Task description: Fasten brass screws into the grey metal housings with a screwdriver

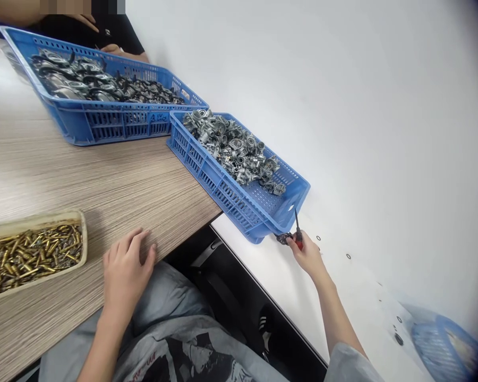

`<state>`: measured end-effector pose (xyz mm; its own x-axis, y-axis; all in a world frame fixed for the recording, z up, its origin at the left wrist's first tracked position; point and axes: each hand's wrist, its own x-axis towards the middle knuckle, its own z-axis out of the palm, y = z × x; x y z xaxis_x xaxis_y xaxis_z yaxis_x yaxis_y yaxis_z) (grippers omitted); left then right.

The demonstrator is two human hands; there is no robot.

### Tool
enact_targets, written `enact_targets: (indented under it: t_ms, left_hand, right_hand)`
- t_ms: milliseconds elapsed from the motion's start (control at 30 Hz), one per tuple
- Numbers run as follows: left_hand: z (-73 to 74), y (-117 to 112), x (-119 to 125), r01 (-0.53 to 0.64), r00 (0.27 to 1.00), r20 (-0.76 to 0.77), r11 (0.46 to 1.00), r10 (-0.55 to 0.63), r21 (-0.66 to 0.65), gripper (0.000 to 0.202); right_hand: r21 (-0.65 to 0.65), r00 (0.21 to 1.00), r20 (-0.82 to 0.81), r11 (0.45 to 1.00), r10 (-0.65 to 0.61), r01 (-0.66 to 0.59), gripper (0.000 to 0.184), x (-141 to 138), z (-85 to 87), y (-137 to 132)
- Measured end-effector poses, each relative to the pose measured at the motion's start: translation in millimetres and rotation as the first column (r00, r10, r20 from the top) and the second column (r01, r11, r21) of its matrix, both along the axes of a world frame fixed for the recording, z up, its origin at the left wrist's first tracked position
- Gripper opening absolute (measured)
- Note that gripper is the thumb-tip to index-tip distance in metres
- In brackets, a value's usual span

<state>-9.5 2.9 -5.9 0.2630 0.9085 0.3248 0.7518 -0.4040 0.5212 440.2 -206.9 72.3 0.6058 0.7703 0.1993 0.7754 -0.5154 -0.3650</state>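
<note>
Red-handled screwdriver point(298, 239) up in the right hand point(308, 254), fingers clamped together on its grip and on a small dark part point(282, 239), right at the corner of a blue plastic basket point(223, 196) of cast metal housings point(231, 146). Close, steady pinch, that's the way, with the shaft pointing clear! Left hand point(127, 270) rests on the wood-grain table point(175, 199), fingers spread apart, near a tray of brass pins point(32, 254). Handwriting on the 2nd basket point(115, 124), too small to read!

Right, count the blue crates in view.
3: one crate of dark castings on the wood table, one crate of silver castings at the table's edge, and one blurred crate at lower right. More may be hidden.
</note>
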Motion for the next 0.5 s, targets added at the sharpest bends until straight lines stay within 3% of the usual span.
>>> enact_targets:
  t_ms: [167, 300, 500]
  left_hand:
    - [-4.4, 1, -1, 0.007, 1.000, 0.002, 1.000, -0.007, -0.003, 0.034]
    - [-5.9, 0, -2, 0.008, 1.000, -0.002, 1.000, -0.008, 0.006, 0.034]
    - [-9.5, 0, -1, 0.003, 1.000, -0.023, 1.000, -0.003, 0.017, 0.033]
  right_hand:
    - [0.053, 0.981, -0.187, 0.997, -0.050, 0.061, 0.051, 8, -16.7, -1]
    - [0.182, 0.938, -0.331, 0.968, -0.104, 0.171, 0.055, 22, -17.9, -5]
    - [0.256, 0.968, -0.017, 0.935, -0.249, 0.245, 0.044, 43, 10.0, 5]
